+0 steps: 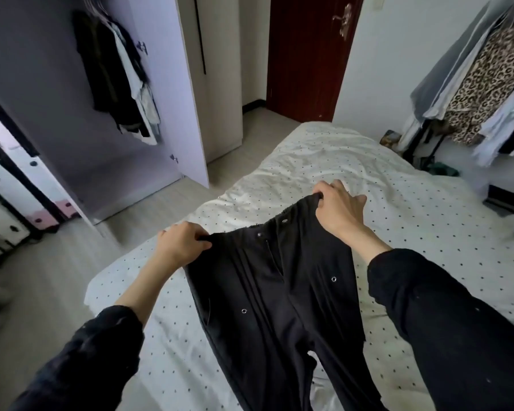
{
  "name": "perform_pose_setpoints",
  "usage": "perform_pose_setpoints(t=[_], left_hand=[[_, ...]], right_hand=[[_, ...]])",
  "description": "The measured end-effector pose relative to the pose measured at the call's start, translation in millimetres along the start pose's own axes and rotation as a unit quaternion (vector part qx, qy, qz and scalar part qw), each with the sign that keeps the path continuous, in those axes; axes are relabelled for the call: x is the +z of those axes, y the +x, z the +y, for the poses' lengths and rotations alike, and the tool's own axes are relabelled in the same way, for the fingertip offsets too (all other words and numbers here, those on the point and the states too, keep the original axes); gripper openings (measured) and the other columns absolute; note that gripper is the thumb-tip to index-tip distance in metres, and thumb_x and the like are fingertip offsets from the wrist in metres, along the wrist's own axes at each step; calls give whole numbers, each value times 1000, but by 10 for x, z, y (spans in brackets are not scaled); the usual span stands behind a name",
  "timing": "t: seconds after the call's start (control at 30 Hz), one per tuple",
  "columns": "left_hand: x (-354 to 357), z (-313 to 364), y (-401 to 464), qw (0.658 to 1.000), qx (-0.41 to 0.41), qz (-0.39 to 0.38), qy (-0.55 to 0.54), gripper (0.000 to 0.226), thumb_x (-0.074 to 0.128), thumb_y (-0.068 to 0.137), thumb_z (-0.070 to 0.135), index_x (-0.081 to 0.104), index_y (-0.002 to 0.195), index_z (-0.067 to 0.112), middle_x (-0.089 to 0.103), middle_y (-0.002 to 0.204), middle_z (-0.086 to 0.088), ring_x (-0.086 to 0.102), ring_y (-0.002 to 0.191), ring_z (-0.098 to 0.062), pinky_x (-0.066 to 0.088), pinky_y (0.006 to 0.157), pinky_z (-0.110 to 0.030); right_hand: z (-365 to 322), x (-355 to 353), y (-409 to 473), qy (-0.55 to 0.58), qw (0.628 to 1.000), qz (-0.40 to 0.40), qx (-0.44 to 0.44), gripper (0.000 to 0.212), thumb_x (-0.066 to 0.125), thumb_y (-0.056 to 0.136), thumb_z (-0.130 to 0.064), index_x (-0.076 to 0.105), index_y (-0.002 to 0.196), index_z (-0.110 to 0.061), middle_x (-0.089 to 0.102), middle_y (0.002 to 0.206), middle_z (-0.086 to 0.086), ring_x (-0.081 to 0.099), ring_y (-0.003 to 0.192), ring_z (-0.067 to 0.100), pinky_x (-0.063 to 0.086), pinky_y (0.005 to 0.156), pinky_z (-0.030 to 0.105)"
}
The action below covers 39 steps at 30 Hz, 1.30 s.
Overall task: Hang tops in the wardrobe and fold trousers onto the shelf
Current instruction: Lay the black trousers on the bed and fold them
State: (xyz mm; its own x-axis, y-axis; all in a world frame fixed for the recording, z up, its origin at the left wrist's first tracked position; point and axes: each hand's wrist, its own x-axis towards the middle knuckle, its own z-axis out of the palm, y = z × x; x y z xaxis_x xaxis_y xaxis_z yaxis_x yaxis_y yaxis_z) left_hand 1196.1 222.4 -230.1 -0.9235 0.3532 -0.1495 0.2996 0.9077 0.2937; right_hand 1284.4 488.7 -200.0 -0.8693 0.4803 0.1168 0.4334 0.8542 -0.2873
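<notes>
Head view puts both grips on the waistband of the black trousers (279, 307). My left hand (180, 243) has its fingers curled tight round the left corner of the waistband, thumb on top of the cloth. My right hand (339, 210) pinches the right corner higher up and further from me, thumb and forefinger on the cloth, the other fingers spread loosely. Between the two grips the waistband is stretched flat, front side up, with its metal snaps showing. I see the legs run down toward me and out of the bottom edge of the picture. The trousers sit over the bed (413, 232), which has a white sheet with small dark dots, creased across the middle. To the left of the bed stands the open wardrobe (166, 93), with dark and pale tops (116, 81) hanging inside. Behind the bed is a dark red door (306, 54). On the right a clothes rack (475, 93) carries a leopard-print garment among pale ones.
</notes>
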Motion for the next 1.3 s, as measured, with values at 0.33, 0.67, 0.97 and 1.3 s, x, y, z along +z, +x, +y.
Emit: perform_pose_setpoints(t=[0.33, 0.67, 0.97, 1.3], left_hand=[[79, -194, 2218, 994, -26, 107, -10, 51, 48, 90, 19, 41, 140, 26, 43, 139, -4, 31, 128, -26, 20, 101, -43], [1929, -617, 1390, 977, -21, -202, -70, 57, 48, 96, 25, 24, 147, 20, 26, 151, -3, 27, 137, -25, 30, 108, -42], [2713, -660, -85, 972, 13, -226, -67, 61, 46, 95, 19, 19, 149, 20, -7, 158, -3, 11, 145, -20, 41, 100, -31], [3485, -293, -1850, 927, -134, -268, -226, 61, 49, 96, 16, 17, 148, 8, 28, 150, -12, 36, 134, -26, 32, 106, -32]], right_hand=[[-473, 850, 1898, 0, 998, 53, 46, 47, 47, 94, -14, 36, 139, -22, 37, 139, 7, 41, 124, 26, 26, 98, 44], [-157, 2410, 511, -30, 966, -251, 54, 58, 40, 99, -26, 14, 151, -23, 14, 158, 4, 12, 145, 20, 16, 115, 51], [209, 2775, -1230, -29, 949, -313, 31, 56, 46, 97, -20, 27, 149, -17, 9, 159, 9, 15, 145, 24, 22, 114, 45], [853, 2629, -2993, 28, 937, -348, 19, 54, 40, 100, -26, 21, 150, -17, 22, 156, 6, 23, 143, 18, 24, 114, 29]])
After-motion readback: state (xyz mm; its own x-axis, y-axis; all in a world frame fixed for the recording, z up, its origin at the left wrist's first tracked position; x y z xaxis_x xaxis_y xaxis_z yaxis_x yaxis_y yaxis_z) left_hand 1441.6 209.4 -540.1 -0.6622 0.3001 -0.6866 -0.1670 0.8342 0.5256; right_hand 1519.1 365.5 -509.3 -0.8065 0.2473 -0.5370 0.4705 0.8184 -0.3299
